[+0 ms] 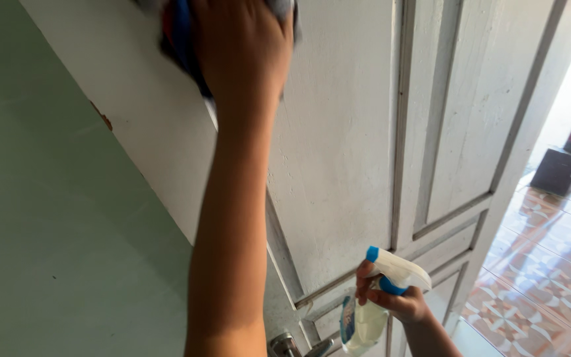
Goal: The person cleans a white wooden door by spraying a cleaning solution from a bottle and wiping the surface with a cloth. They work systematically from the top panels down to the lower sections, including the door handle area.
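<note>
- At the top of the view, my left hand [242, 43] is raised against the white panelled door [338, 152], arm extended upward from the lower edge of the picture.
- Left grip: pressed together on a blue cloth [181, 36], which is bunched under the palm and held flat to the door's upper panel. The cloth shows at the left side of the hand and a little at the right; the rest is hidden by the hand.
- Low in the view, right of centre, my right hand [398, 301] holds a spray bottle [371, 307] in front of the door's lower panels.
- Right grip: fingers wrapped around the bottle's neck, just behind the blue trigger. The white spray head with its blue nozzle tip points left and up toward the door.
- Bottle body: translucent, pale liquid inside, blue label on the left face. It hangs below my fingers, slightly tilted.
- A metal door handle [295, 345] sits just left of the bottle at the bottom edge, apart from both hands.
- Left of the door: a pale green wall [54, 231].
- Right of the door: a patterned tile floor [550, 264], in bright light.
</note>
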